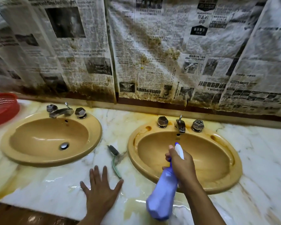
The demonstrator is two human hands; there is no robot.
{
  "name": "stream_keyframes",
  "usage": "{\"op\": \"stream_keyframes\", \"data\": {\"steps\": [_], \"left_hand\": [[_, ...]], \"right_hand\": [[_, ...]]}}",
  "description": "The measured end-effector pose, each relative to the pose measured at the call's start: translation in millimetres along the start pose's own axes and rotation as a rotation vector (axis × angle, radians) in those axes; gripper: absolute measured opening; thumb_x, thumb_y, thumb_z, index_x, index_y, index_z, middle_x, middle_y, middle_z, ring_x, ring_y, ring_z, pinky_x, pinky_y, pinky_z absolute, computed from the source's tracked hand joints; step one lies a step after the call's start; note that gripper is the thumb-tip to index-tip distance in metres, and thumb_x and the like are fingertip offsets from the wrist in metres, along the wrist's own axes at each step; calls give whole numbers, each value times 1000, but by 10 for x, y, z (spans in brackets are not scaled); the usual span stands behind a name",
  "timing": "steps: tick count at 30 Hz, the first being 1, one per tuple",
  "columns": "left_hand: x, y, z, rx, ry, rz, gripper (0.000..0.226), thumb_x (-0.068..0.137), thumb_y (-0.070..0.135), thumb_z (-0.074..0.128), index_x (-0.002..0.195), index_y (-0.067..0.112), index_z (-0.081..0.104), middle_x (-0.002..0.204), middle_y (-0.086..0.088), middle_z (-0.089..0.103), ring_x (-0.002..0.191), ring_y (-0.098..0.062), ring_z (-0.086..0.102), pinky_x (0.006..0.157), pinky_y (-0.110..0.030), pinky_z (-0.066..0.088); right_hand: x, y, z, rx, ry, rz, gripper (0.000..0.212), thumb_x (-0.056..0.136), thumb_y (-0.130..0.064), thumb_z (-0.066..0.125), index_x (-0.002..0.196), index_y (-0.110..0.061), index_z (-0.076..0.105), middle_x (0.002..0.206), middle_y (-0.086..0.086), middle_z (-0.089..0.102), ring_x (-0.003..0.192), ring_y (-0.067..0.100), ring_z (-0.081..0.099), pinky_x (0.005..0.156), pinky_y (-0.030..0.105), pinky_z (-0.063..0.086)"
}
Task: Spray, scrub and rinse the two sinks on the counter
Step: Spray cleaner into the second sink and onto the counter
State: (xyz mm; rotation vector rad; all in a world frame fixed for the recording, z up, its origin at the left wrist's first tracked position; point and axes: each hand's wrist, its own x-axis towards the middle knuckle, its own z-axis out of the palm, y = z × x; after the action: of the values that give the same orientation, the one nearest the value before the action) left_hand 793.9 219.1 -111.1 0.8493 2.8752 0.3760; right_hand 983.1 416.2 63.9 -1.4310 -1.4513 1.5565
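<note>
**Spray bottle lined up on right sink: nozzle-to-bowl axis**

Right hand [181, 161] grips the blue spray bottle [162, 192] with its fingers curled round the neck. The bottle's long axis starts at the near rim of the right sink [234, 168] and runs out over the bowl. Its base is toward the person, and the white nozzle [178, 149] points at the tap [180, 125] on the far side of that sink. The nozzle hangs above the bowl, apart from it.

Judgement: this is the spraying step on this sink. The bowl lies straight ahead of the nozzle, so a trigger squeeze should land inside it. Brown staining shows along the sink's far-left and far-right rim, and the aim would have to swing sideways to reach it.

Left hand [101, 190] lies flat with fingers spread, pressing on the wet bench [117, 127] to the left of the right sink's near rim. It holds nothing.

A brush [115, 159] lies on the bench just left of the right sink, with its handle toward the person. It is nearer the left hand than the right.

The left sink [94, 143] sits further left of the right sink, beyond the brush, and well off the nozzle's present line
</note>
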Motion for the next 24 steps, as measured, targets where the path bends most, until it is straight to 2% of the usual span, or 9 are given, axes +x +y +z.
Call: {"op": "stream_keyframes", "data": {"steps": [2, 5, 9, 11, 14, 16, 18, 20, 24], "left_hand": [[30, -8, 65, 16, 17, 9, 107, 79, 96, 17, 162, 30, 32, 171, -8, 21, 159, -28, 14, 117, -74, 11], [83, -45, 60, 39, 6, 24, 104, 79, 97, 18, 162, 36, 31, 171, -6, 21, 158, -28, 15, 115, -76, 12], [136, -25, 74, 73, 24, 37, 98, 80, 94, 32, 158, 35, 39, 168, -9, 30, 154, -33, 28, 108, -80, 21], [153, -17, 94, 84, 26, 12, 100, 78, 97, 29, 160, 39, 33, 170, -7, 24, 156, -31, 23, 110, -79, 19], [168, -29, 95, 98, 9, -12, 102, 75, 100, 20, 162, 46, 19, 173, -3, 11, 160, -27, 10, 115, -75, 12], [168, -24, 93, 85, 1, -13, 101, 76, 99, 25, 161, 45, 27, 172, -5, 19, 158, -29, 17, 113, -77, 15], [169, -35, 127, 58, 26, 14, 96, 78, 97, 31, 157, 42, 37, 168, -8, 29, 155, -33, 26, 110, -80, 20], [173, -43, 135, 65, 40, 22, 93, 79, 97, 29, 156, 45, 38, 168, -8, 31, 155, -33, 26, 110, -80, 21], [180, -26, 110, 76, 30, -8, 89, 80, 98, 22, 156, 52, 33, 169, -5, 28, 157, -27, 21, 113, -77, 16]], "right_hand": [[18, -26, 23, 17, 18, -24, 36, 92, -55, 65, 81, -22, 72, 78, 2, 71, 82, 28, 68, 75, 56, 63], [64, -69, 48, 75, 37, -5, 37, 97, -46, 66, 83, -12, 72, 80, 11, 71, 77, 26, 68, 66, 50, 65], [67, -95, 39, 74, 59, 29, 30, 96, -30, 61, 79, -7, 69, 62, 11, 67, 61, 29, 64, 62, 46, 63], [68, -92, 23, 90, 59, 63, 28, 92, -26, 61, 76, -5, 67, 58, 12, 63, 55, 29, 59, 63, 48, 61], [88, -74, 10, 71, 55, 10, 29, 96, -31, 63, 79, -8, 68, 64, 9, 68, 64, 28, 66, 64, 48, 64], [110, -75, -1, 31, 42, -50, 32, 98, -42, 65, 83, -14, 70, 75, 8, 71, 77, 29, 69, 66, 50, 65], [117, -91, -24, 16, 26, -73, 35, 98, -48, 64, 85, -17, 70, 83, 11, 70, 79, 29, 66, 66, 50, 65], [128, -88, -50, 16, 20, -81, 39, 98, -50, 63, 81, -16, 70, 84, 12, 69, 77, 30, 63, 65, 50, 65], [73, -68, -116, 5, 18, -84, 38, 100, -46, 62, 74, -21, 74, 73, 7, 73, 82, 29, 70, 67, 53, 64]]}}
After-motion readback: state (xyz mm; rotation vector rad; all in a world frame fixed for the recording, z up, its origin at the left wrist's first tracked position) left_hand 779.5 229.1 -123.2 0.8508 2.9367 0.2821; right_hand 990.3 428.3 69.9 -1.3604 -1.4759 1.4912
